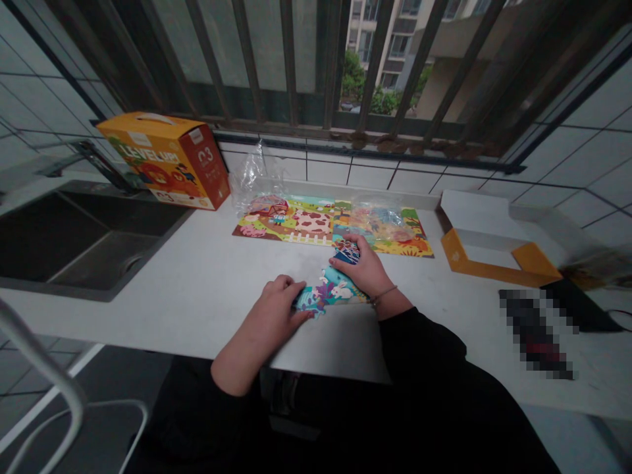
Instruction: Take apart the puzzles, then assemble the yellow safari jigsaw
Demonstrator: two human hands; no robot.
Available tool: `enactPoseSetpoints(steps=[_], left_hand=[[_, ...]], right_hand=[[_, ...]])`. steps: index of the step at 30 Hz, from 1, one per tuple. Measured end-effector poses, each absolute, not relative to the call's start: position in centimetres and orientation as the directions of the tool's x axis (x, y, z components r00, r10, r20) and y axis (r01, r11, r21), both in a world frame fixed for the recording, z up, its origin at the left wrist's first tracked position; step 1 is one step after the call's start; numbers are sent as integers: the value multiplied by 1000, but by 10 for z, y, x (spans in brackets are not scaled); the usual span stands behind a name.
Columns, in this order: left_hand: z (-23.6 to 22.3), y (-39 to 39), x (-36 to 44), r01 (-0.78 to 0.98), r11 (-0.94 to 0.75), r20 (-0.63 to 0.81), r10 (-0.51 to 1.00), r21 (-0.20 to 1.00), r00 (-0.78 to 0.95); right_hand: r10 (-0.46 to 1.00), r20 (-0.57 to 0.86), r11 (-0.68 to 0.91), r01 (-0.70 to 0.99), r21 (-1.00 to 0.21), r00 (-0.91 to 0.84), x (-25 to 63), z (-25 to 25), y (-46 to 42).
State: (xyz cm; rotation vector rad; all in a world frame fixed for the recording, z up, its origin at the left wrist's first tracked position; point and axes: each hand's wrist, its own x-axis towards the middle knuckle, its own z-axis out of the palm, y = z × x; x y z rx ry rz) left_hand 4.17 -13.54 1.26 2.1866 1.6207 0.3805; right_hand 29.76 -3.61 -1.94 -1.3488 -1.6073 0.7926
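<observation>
Head view: loose jigsaw pieces (328, 293) are lying near the worktop (162, 316) edge at lower centre, and a careless slide could push them off. The left hand (275, 306) is resting curled on their left end, while the right hand (359, 264) is gripping a dark piece (347, 252) narrowly, just below the assembled puzzle (316, 224).

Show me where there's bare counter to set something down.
Bare counter lies between the sink and the left hand. Another patch lies between the right hand and the white-and-orange box tray. It's crowded around the hands and puzzle pieces, along the puzzle, and back by the orange box.
</observation>
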Motion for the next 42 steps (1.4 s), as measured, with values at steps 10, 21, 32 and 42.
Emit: enactPoseSetpoints(steps=[10,21,32,42], left_hand=[[15,-110,52,906,-93,-210,958,412,194],[23,-105,50,885,-40,-254,951,464,176],[28,-110,48,803,-8,-241,952,596,189],[21,-53,51,688,17,-73,996,726,52]], right_hand=[[976,213,213,400,-892,-44,298,-18,-36],[976,212,209,422,-882,-38,297,-16,-36],[984,176,160,301,-940,27,298,-17,-36],[978,83,48,-178,-983,-192,297,-12,-41]])
